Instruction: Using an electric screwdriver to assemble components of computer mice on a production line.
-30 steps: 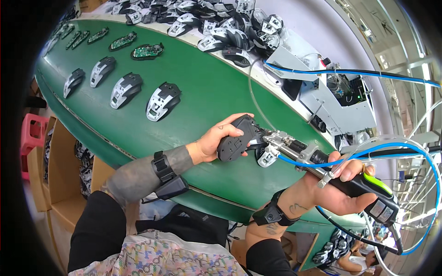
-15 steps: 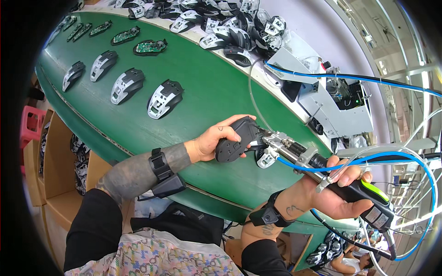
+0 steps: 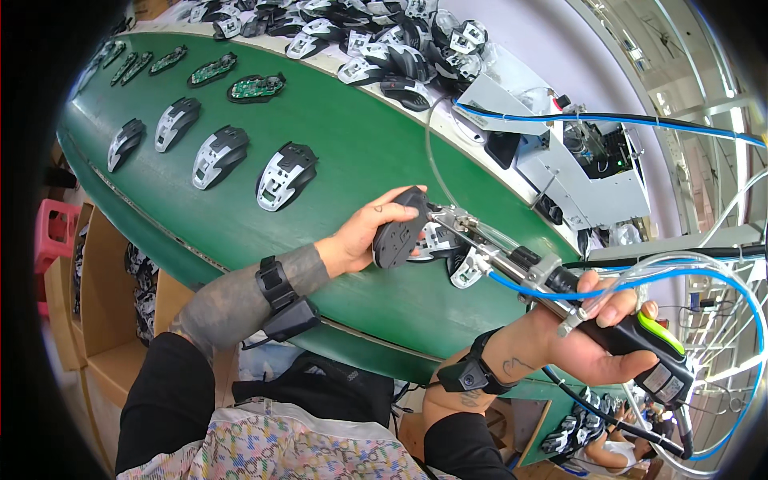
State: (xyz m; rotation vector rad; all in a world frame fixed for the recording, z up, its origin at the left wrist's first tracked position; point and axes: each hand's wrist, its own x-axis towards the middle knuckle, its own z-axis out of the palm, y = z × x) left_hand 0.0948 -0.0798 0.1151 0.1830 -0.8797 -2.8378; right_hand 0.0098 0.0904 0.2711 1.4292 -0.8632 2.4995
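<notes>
In my left hand (image 3: pixel 358 230) I hold a black computer mouse (image 3: pixel 398 238), tilted so its underside shows, thumb lying across it. My right hand (image 3: pixel 588 336) is wrapped round the black and lime-green handle of a power screwdriver (image 3: pixel 502 260) with a long metal nose. The nose's tip is close to the mouse's upper right edge; whether it touches I cannot tell. Beneath the tool, grey-white mouse shells (image 3: pixel 466 270) lie on the green tabletop (image 3: pixel 352 308). A thin clear tube and a blue hose run to the tool.
Several mouse top shells (image 3: pixel 286 176) stand in a row at left, with green circuit boards on black bases (image 3: pixel 256 88) behind them. A heap of shells (image 3: pixel 400 56) fills the back ledge. A white feeder machine (image 3: pixel 588 172) stands at right. Cardboard boxes (image 3: pixel 104 304) are at lower left.
The mouse has tilted steeper and shifted slightly left in my left hand. The screwdriver's nose has moved a little left and up, and more of a shell beneath now shows.
</notes>
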